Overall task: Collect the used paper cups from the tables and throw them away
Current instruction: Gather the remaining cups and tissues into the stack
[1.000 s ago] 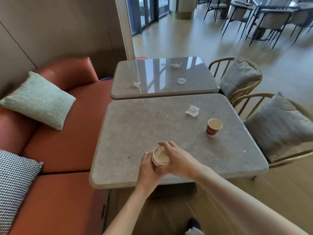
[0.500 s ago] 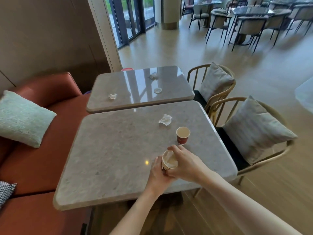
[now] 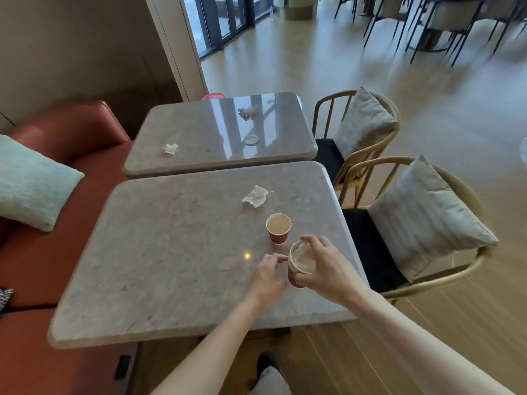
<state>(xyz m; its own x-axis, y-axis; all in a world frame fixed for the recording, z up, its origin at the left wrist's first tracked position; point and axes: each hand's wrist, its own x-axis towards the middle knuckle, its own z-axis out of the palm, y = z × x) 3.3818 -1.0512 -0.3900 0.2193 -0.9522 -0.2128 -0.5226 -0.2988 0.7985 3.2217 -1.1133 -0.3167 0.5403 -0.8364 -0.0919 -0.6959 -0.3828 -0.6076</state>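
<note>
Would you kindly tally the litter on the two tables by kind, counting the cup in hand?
Red paper cups: 2, one held by the right hand, one standing on the near grey stone table.
Crumpled white napkins: 3.
Round clear lids: 1.
Total: 6.

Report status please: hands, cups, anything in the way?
Right hand grips held cup; left hand touches it. Second cup stands just beyond on near table. Path clear; crumpled napkin farther back.

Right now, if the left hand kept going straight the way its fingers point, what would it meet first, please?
Most likely the cup held by the right hand: the left hand points at its side, close by; whether they already touch is unclear.
</note>
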